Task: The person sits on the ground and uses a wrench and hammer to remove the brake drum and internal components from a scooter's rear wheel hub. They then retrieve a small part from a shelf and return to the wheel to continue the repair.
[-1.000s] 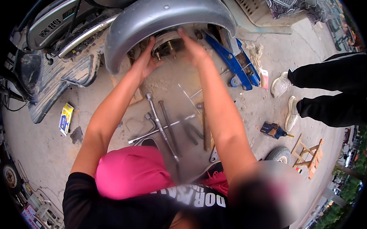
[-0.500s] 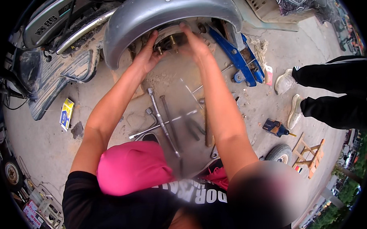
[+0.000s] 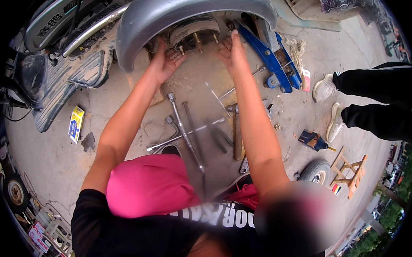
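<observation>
1. Because the person bends forward, the pink trouser knee [image 3: 146,186] is nearest; a little beyond it, a metal cross wrench [image 3: 178,117] and a hammer [image 3: 237,136] lie on the ground, and no hand is on them.

2. Farther on, the left hand [image 3: 166,63] has its fingers spread and the palm turned up. It looks released, with nothing in it; whether a fingertip touches the bolt close by, I cannot tell.

3. The right hand [image 3: 232,54] is also released, thumb up and fingers a little bent, near the end of the blue jack [image 3: 263,57].

4. Between and beyond the hands is the round wheel hub [image 3: 195,29], under the arch of the grey mudguard [image 3: 193,5], with bolts pointing toward the person.

5. In my judgement, the step in hand is two-handed work at this hub, at a moment without hold. To grasp it, the next move would call for both palms coming inward together, evenly around the rim, with care for the bolts.
</observation>
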Available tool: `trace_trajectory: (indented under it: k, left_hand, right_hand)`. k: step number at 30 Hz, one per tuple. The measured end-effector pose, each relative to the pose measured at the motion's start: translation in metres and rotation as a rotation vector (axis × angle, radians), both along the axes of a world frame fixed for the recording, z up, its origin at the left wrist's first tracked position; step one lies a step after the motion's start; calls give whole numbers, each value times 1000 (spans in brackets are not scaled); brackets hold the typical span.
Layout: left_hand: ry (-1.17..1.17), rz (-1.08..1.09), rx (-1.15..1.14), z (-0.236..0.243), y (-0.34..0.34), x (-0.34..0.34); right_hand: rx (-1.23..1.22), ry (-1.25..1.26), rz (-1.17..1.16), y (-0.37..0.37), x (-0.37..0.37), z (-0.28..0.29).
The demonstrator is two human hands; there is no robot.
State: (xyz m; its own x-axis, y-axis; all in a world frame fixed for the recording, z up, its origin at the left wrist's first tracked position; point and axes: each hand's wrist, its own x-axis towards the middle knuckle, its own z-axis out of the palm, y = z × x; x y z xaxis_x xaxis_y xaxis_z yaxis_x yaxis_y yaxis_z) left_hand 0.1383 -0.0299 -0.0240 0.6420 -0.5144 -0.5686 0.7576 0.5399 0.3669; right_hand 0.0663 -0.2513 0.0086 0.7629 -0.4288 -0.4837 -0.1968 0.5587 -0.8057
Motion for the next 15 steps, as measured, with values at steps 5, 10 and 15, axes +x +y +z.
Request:
trace_trajectory:
  k: [5, 10, 15]
  left_hand:
    - [-113, -209, 362, -39, 22, -43]
    - [-959, -517, 1052, -25, 32, -62]
    - [-1386, -546, 1384, -36, 49, -83]
  right_hand:
    - [-49, 109, 75, -24, -95, -44]
    - [-479, 298, 92, -31, -175, -66]
    - [-847, 355, 363, -19, -217, -97]
